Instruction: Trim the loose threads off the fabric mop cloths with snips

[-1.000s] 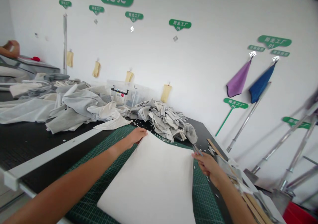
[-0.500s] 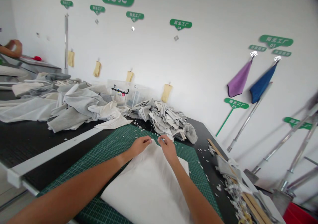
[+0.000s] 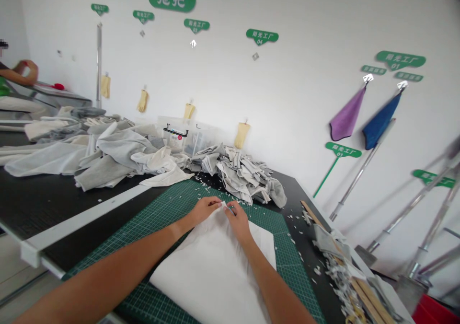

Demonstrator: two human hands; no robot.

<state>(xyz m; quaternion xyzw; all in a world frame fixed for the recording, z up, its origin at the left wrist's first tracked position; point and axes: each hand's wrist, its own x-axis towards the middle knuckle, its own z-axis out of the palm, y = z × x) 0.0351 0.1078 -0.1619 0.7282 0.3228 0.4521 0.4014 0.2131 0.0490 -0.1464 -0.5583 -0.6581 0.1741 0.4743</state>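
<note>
Right hand (image 3: pixel 237 220) crossed over from 3 o'clock to meet left hand (image 3: pixel 203 209). Both hands pinch the far corner of the flat white rectangular cloth sheet (image 3: pixel 212 266) on the green gridded cutting mat (image 3: pixel 165 214). Best to keep the edges aligned and the tension even. Cloth looks smooth, right side folded inward. Crumpled grey rag pile (image 3: pixel 247 175) at 12 o'clock.

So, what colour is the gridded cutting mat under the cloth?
The cutting mat is green; head view.
</note>
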